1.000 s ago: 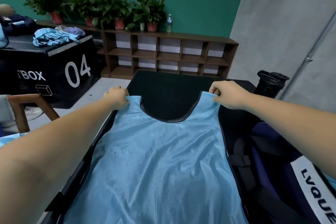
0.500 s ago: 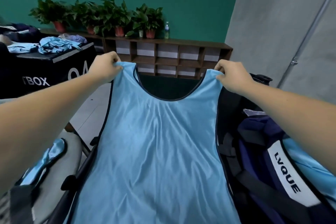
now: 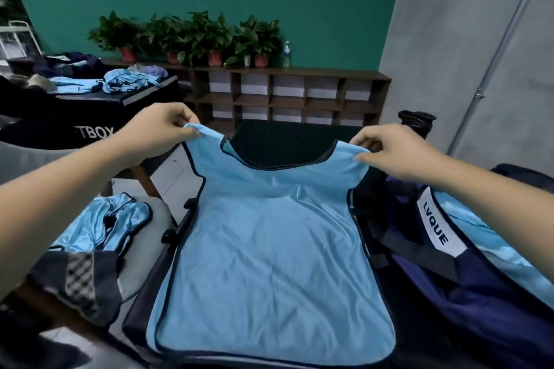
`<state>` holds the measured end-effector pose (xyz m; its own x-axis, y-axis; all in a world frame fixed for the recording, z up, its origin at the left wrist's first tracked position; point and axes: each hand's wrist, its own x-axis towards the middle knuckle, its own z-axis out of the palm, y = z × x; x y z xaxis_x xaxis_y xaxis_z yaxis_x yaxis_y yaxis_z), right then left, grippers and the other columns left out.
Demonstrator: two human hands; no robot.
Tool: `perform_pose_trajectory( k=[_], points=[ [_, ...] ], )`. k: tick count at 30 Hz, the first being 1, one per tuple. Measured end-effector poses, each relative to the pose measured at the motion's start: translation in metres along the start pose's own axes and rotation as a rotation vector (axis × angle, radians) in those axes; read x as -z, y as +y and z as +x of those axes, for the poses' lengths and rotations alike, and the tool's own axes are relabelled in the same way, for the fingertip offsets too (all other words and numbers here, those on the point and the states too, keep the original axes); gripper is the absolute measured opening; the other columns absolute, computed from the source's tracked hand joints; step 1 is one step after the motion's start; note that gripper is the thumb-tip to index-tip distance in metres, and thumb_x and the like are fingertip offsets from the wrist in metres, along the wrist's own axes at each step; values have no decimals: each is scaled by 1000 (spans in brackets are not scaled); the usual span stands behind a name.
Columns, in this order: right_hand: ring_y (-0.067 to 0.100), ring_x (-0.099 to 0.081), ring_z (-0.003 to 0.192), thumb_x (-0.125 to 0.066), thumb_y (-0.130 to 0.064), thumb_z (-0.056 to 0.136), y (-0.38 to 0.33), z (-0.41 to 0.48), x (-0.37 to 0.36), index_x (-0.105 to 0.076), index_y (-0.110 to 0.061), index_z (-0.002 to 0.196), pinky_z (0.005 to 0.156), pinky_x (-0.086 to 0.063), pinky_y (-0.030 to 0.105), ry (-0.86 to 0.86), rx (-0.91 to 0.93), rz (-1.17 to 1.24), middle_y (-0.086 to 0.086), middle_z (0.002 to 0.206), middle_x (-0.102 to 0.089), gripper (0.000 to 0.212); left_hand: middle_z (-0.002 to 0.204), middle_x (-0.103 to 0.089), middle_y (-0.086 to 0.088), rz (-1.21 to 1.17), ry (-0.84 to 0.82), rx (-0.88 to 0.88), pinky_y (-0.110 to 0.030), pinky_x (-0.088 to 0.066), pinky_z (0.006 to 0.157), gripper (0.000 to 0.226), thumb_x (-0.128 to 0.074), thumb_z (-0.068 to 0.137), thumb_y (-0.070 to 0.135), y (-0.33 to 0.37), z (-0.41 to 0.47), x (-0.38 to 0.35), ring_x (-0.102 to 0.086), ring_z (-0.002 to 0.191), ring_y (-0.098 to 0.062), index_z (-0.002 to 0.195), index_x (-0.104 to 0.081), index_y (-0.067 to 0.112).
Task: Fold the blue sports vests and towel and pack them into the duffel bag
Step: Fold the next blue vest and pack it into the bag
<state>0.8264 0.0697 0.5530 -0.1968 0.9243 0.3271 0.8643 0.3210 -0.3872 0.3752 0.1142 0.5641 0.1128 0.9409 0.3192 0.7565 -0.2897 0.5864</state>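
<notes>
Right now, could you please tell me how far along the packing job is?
Done: light blue fabric already lies in the open duffel bag. In hand: the left hand and right hand pinch the shoulders of an unfolded vest spread over the black table. Left: fold and pack it, plus the crumpled vests on the chair. I cannot pick out the towel.

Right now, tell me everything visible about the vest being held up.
The vest is light blue, of thin, slightly shiny fabric, with dark trim round the scooped neck, armholes and hem. It is spread open and faintly creased. The left hand and right hand each pinch a shoulder strap, holding the top raised, while its lower part lies on the black table.
</notes>
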Motion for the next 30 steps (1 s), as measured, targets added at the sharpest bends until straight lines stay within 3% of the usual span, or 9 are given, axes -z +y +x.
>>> perform_pose_trajectory(
  k=[4, 7, 10, 13, 15, 17, 20, 25, 30],
  points=[
    [4, -71, 85, -76, -18, 90, -19, -47, 4, -77, -39, 92, 84, -60, 38, -104, 0, 41, -18, 88, -76, 21, 71, -70, 3, -10, -64, 30, -29, -36, 57, 11, -72, 100, 33, 5, -62, 0, -50, 54, -17, 92, -78, 27],
    [13, -73, 82, -72, -9, 88, -29, -82, 1, -77, -34, 92, 81, -61, 43, -177, 7, 115, -11, 88, -77, 26, 79, -76, -2, -85, -108, 35, -31, -36, 60, 9, -72, 99, 28, 4, -102, -2, -58, 63, -20, 94, -79, 27],
    [9, -67, 73, -70, -2, 89, -36, -117, -8, -76, -31, 91, 72, -55, 32, -251, 46, 188, -7, 83, -75, 30, 86, -78, 2, -70, -152, 18, -28, -41, 63, 9, -72, 100, 23, 3, -134, -6, -59, 63, -31, 96, -80, 25],
    [16, -64, 74, -71, -2, 91, -35, -146, -21, -75, -28, 91, 72, -53, 33, -348, 59, 219, -5, 82, -72, 26, 83, -76, 1, -97, -190, -6, -23, -47, 56, 11, -73, 98, 15, 0, -161, -14, -62, 59, -15, 93, -81, 20],
    [23, -64, 78, -70, -3, 90, -31, -160, -30, -74, -28, 92, 75, -53, 41, -424, 65, 215, -3, 84, -70, 25, 88, -78, 5, -69, -231, -19, -33, -53, 73, 9, -77, 96, 18, -10, -174, -20, -71, 79, -16, 92, -81, 25],
    [21, -63, 78, -70, -3, 88, -28, -171, -38, -73, -30, 91, 76, -54, 42, -466, 69, 208, -5, 85, -70, 28, 91, -77, 8, -49, -296, -28, -35, -51, 80, 5, -79, 94, 26, -21, -186, -23, -70, 84, -15, 94, -80, 31],
    [16, -66, 80, -70, -6, 83, -26, -183, -47, -72, -34, 89, 77, -56, 40, -510, 86, 177, -7, 88, -70, 29, 92, -77, 4, -43, -421, -32, -33, -54, 79, 6, -80, 93, 24, -32, -197, -24, -70, 83, -14, 96, -78, 29],
    [16, -63, 82, -68, -13, 76, -21, -195, -60, -70, -36, 88, 75, -55, 33, -619, 84, 92, -10, 89, -66, 26, 81, -74, 3, -32, -626, -39, -12, -46, 68, 15, -84, 89, 10, -38, -209, -32, -60, 67, 0, 86, -78, 23],
    [15, -60, 86, -64, -20, 76, -11, -206, -75, -67, -34, 93, 76, -53, 30, -691, 121, 9, -10, 92, -64, 23, 89, -76, 10, 109, -730, -19, -20, -51, 70, 22, -89, 80, 18, -46, -214, -44, -63, 71, -2, 87, -76, 34]
  ],
)
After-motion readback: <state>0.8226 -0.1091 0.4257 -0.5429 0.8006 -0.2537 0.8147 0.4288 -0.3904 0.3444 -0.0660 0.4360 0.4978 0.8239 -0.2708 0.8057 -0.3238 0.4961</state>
